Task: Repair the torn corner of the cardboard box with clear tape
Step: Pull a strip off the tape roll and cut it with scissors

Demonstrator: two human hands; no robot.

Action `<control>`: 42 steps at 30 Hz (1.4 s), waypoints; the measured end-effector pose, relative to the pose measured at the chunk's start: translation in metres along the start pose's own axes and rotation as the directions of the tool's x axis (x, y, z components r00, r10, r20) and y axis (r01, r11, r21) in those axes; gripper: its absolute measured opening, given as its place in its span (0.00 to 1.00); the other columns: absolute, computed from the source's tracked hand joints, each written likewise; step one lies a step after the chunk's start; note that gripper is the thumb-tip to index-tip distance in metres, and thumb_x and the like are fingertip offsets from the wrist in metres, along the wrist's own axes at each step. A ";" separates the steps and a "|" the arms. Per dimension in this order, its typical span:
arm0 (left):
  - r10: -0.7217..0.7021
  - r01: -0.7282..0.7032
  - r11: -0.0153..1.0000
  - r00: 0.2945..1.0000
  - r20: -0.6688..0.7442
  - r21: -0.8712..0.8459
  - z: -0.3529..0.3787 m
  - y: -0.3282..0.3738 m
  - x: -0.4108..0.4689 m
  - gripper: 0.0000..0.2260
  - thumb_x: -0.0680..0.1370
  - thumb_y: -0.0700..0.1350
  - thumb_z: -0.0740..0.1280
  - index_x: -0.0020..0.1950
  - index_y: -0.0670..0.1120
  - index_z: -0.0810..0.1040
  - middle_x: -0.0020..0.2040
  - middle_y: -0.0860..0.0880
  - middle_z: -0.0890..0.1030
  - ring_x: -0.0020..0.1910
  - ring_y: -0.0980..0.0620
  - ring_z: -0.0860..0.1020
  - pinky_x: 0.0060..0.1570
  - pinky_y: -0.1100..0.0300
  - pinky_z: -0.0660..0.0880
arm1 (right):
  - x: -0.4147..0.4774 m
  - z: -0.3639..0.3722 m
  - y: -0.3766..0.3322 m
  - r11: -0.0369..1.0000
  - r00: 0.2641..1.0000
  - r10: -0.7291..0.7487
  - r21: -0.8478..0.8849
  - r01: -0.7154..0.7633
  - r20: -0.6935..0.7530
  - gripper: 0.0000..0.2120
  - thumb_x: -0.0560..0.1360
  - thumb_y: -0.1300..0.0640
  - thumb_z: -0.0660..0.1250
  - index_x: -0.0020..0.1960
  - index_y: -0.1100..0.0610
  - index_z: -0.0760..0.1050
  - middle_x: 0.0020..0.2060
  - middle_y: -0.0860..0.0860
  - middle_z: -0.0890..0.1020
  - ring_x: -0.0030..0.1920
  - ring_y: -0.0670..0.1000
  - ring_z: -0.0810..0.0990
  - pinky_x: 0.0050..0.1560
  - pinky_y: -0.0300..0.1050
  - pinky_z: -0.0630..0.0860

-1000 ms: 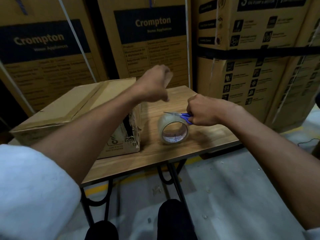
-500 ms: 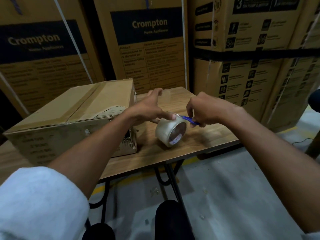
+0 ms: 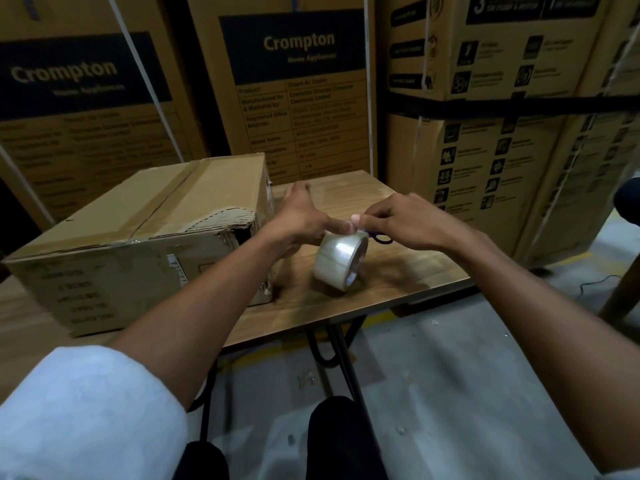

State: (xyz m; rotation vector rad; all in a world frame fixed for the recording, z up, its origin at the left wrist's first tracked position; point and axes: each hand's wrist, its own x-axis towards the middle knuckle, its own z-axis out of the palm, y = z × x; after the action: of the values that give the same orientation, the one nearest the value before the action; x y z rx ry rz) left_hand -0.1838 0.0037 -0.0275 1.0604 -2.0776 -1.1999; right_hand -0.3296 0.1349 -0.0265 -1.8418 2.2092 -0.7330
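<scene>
I record dim warm light, soft shadow under my fingers (image 3: 375,213) on the worktop (image 3: 426,271), bowed frame edges, blurred carton (image 3: 298,109) print.

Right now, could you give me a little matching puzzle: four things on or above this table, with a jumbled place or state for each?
Things:
1. cardboard box
2. tape roll
3. scissors
4. right hand

Places or states:
A. blue handle, just behind the roll
B. torn at its near top corner
C. pinching at the roll's top
D. standing on edge on the table

Pairs: 1-B, 2-D, 3-A, 4-C
</scene>
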 end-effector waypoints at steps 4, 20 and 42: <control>-0.002 0.003 1.000 0.998 -0.059 0.006 0.005 -0.002 0.000 0.54 0.60 0.45 0.87 0.79 0.44 0.61 0.77 0.48 0.64 0.72 0.42 0.70 0.47 0.54 0.82 | 0.004 0.008 0.004 0.998 0.995 0.026 0.054 -0.021 -0.092 0.19 0.81 0.44 0.64 0.48 0.57 0.85 0.45 0.60 0.85 0.42 0.53 0.80 0.42 0.49 0.74; 0.172 -0.150 0.974 0.977 -0.124 0.170 0.031 0.004 -0.014 0.50 0.63 0.46 0.86 0.79 0.46 0.63 0.76 0.49 0.67 0.74 0.47 0.67 0.70 0.52 0.71 | 0.010 0.027 0.021 0.983 0.949 0.185 0.067 -0.173 -0.254 0.04 0.76 0.56 0.74 0.44 0.55 0.86 0.36 0.47 0.83 0.41 0.42 0.79 0.35 0.37 0.74; 0.256 -0.300 0.875 0.953 0.162 0.381 0.051 0.002 -0.023 0.43 0.69 0.49 0.82 0.79 0.48 0.65 0.76 0.50 0.70 0.72 0.48 0.71 0.60 0.60 0.68 | 0.004 0.038 0.057 0.867 0.884 0.467 0.185 -0.463 0.022 0.05 0.74 0.54 0.75 0.47 0.56 0.86 0.45 0.53 0.86 0.47 0.52 0.83 0.48 0.49 0.80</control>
State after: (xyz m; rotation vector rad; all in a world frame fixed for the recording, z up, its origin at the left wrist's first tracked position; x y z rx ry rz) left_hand -0.2093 0.0475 -0.0513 0.8341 -2.5301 -0.7143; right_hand -0.3636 0.1278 -0.0852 -1.1452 2.3684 -0.8221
